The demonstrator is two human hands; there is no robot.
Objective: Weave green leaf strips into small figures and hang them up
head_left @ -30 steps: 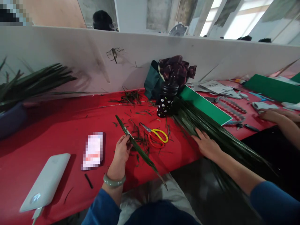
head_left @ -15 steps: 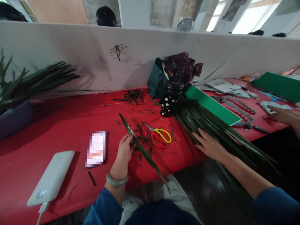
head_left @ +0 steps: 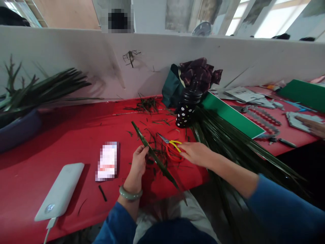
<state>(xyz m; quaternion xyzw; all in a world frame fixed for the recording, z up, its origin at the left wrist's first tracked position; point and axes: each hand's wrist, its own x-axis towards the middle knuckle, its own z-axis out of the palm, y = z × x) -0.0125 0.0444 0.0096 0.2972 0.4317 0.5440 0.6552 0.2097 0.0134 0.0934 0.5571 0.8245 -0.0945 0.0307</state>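
Note:
My left hand, with a bracelet on the wrist, pinches a long green leaf strip between thumb and fingers. The strip slants from upper left down towards my lap. My right hand is over the scissors, fingers stretched across the yellow and red handles. The scissors lie on the red table, blades pointing up and left; part of the handles is hidden by my fingers. Dark leaf scraps are scattered around them. To the right of my right hand lies a bundle of long green leaves.
A phone and a white power bank with a cable lie left. Behind stand a flowered black bottle and a green bag. A purple basin holds leaves. At far right is another person's hand.
My right hand has moved left from the leaf bundle to the scissors' handles. My left hand still pinches the leaf strip. The view has shifted slightly.

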